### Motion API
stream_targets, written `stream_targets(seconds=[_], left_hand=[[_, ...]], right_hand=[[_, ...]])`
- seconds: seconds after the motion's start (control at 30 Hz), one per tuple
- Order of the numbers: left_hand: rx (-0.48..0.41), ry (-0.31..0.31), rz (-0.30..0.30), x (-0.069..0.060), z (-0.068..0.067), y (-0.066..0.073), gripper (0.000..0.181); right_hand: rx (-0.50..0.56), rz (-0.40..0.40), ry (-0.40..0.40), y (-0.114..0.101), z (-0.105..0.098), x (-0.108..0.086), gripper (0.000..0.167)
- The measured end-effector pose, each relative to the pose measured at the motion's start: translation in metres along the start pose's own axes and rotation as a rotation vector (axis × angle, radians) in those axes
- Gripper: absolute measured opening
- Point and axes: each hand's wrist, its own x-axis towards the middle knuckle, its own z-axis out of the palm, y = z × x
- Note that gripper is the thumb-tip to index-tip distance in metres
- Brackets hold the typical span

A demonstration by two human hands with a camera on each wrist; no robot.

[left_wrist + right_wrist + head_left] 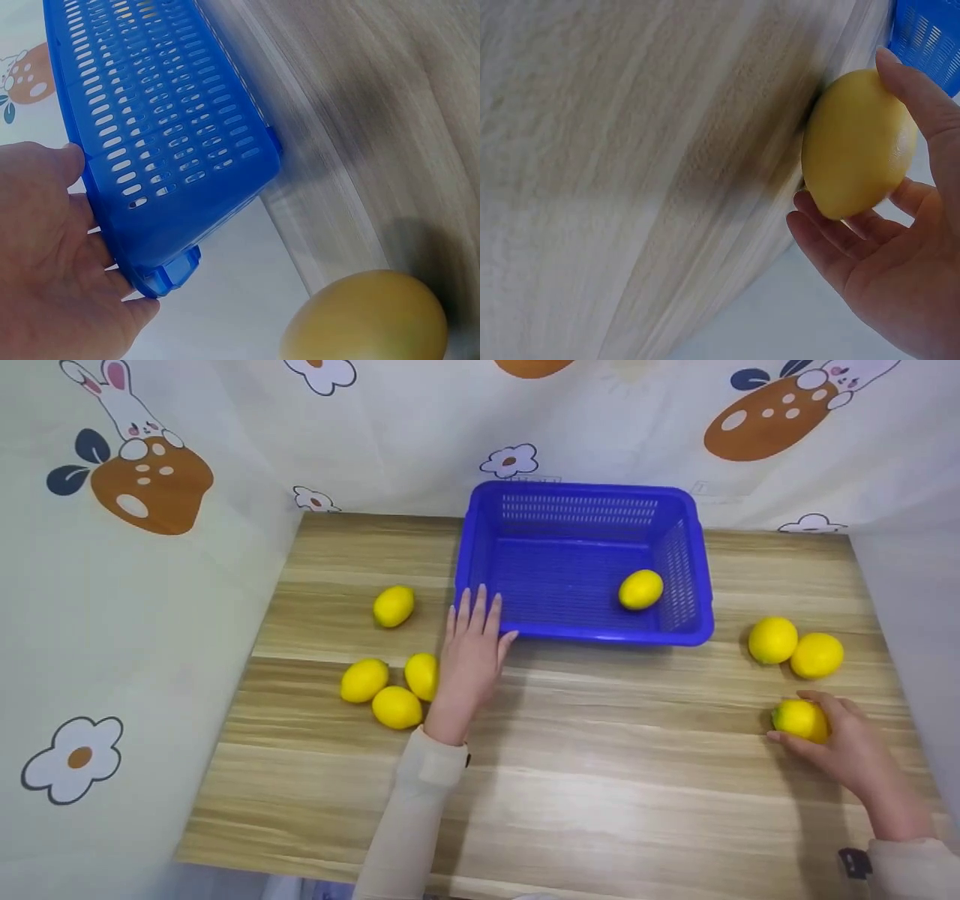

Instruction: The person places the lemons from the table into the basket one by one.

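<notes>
Head view: right fingers (pixel 831 703) round a lemon (pixel 801 720), left fingers (pixel 478 611) straight across the basket's edge (pixel 600 637), broad tabletop (pixel 630 735) between.

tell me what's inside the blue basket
One lemon lies inside the blue basket, toward its right end. The patch of basket floor under that lemon is covered, and the left hand hides part of the near left corner.

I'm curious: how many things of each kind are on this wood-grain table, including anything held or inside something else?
Yellow, oval lemons: 8, counting one held by the right hand
Blue, rectangular, slotted plastic basket: 1
Total: 9
</notes>
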Motion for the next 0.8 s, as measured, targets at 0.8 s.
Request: stream_targets(seconds=[0.8], left_hand=[[0.008, 0.009, -0.004, 0.0, 0.002, 0.0, 0.062]], right_hand=[[0.056, 0.042, 0.039, 0.0, 0.011, 0.003, 0.065]])
